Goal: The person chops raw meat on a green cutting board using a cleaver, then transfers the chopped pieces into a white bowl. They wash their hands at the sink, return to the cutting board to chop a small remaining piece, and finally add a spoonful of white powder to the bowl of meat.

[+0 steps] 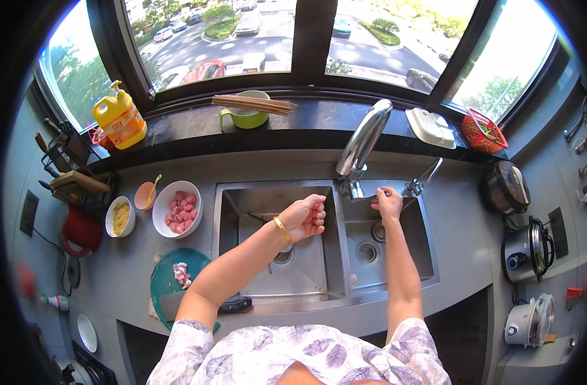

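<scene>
My right hand (388,203) has its fingertips on the lever (369,197) of the chrome kitchen faucet (363,142), above the smaller basin (356,269) of the steel double sink. Over the larger basin (298,276) is my left hand (308,220), its fingers curled in and nothing visible in them. A gold bangle (282,229) circles that wrist. Thin dark sticks lie in the larger basin, partly hidden by my left forearm. No running water can be made out below the spout.
To the left stand a bowl of raw meat chunks (181,211), a bowl of yellow crumbly food (121,219) and a small orange bowl (145,195). A cleaver (172,304) lies on the green cutting board (170,269) beside meat pieces. A rice cooker (505,186) sits at right.
</scene>
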`<action>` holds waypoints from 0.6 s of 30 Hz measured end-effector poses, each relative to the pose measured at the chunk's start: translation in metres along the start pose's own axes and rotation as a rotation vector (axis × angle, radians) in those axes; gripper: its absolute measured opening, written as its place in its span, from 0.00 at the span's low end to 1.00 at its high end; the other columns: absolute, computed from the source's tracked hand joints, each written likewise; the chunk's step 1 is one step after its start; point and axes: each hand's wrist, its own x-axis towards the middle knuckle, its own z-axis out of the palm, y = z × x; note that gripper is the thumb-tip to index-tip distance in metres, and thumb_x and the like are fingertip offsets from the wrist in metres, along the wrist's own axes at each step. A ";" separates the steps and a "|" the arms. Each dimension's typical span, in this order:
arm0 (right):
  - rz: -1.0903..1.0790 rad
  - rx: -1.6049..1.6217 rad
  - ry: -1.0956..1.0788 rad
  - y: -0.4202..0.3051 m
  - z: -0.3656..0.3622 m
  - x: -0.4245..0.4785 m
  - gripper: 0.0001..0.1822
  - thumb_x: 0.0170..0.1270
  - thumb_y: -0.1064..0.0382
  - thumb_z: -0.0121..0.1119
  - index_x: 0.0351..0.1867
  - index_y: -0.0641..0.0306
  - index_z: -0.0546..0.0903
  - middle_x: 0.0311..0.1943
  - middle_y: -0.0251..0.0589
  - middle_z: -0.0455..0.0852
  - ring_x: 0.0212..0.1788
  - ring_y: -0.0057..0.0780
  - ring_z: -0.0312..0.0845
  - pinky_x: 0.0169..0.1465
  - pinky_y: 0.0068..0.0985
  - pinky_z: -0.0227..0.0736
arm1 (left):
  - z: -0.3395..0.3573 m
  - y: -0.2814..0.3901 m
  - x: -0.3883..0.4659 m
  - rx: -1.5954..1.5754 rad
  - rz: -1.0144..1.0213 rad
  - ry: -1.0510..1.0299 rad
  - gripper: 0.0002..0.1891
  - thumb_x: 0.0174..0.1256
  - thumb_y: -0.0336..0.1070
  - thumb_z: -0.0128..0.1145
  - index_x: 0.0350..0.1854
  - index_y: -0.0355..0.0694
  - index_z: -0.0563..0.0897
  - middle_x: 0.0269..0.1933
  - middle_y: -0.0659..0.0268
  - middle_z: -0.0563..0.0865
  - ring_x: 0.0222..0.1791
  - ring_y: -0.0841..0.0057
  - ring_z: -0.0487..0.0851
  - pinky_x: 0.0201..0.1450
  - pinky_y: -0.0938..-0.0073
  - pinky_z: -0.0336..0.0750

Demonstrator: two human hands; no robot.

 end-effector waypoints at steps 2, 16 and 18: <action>-0.080 0.034 -0.038 0.003 -0.001 0.004 0.09 0.57 0.68 0.61 0.37 0.70 0.81 0.25 0.37 0.82 0.22 0.20 0.79 0.23 0.17 0.77 | -0.001 0.000 0.006 -0.011 0.008 -0.024 0.15 0.66 0.43 0.49 0.20 0.46 0.68 0.19 0.74 0.70 0.19 0.83 0.71 0.26 0.77 0.75; -0.384 -0.304 0.021 0.008 0.006 -0.007 0.06 0.56 0.66 0.62 0.28 0.69 0.83 0.19 0.32 0.81 0.21 0.13 0.75 0.25 0.13 0.73 | 0.017 -0.001 0.030 -0.096 0.049 -0.026 0.12 0.64 0.38 0.52 0.21 0.46 0.69 0.20 0.74 0.71 0.20 0.83 0.71 0.27 0.78 0.75; -0.373 -0.293 0.008 0.005 0.007 -0.008 0.07 0.56 0.65 0.62 0.28 0.69 0.83 0.19 0.32 0.81 0.21 0.13 0.75 0.24 0.13 0.73 | 0.018 0.000 0.030 -0.095 0.059 -0.022 0.12 0.64 0.37 0.52 0.21 0.45 0.69 0.20 0.73 0.72 0.20 0.83 0.72 0.27 0.78 0.75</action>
